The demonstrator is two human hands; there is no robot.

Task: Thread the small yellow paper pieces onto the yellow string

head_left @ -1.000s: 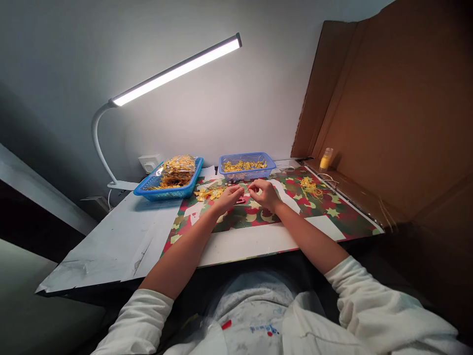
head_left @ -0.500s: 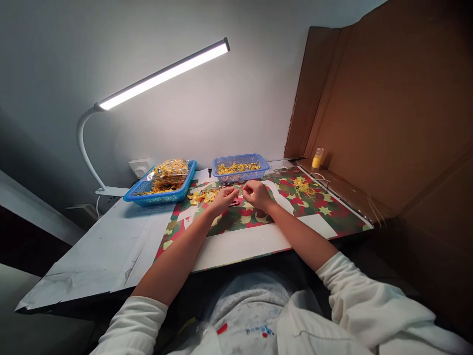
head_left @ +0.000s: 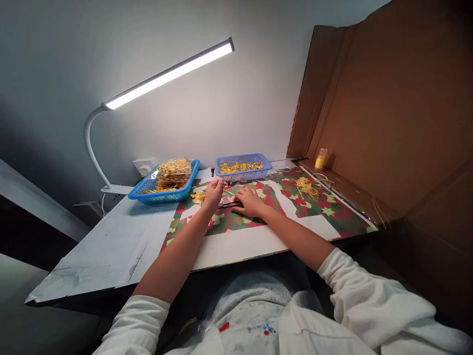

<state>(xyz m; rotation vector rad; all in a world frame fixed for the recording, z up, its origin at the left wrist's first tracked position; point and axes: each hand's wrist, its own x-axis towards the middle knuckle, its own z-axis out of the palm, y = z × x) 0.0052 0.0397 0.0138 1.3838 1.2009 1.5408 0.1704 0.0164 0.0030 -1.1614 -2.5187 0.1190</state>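
Observation:
My left hand point(head_left: 214, 193) is raised over the patterned sheet, its fingers pinched together on something too small to make out. To its right, my right hand point(head_left: 249, 201) lies low over the sheet, fingertips on a dark, slim tool point(head_left: 228, 204) that looks like tweezers or small scissors. Yellow pieces point(head_left: 198, 197) lie just left of my left hand. Behind the hands stands a blue-violet basket point(head_left: 243, 174) with yellow stringed pieces in it. A tangle of yellow strings point(head_left: 306, 188) rests on the sheet at the right.
A blue basket point(head_left: 162, 198) with a plastic bag and golden pieces stands at the back left, beside a lit desk lamp point(head_left: 170, 75). A small jar with yellow contents point(head_left: 320, 160) stands at the back right by a tall cardboard panel point(head_left: 391, 108).
My hands, close together before, have moved apart. My left hand has shifted slightly left and up; my right hand has lowered and flattened onto the dark tool. The view has shifted slightly.

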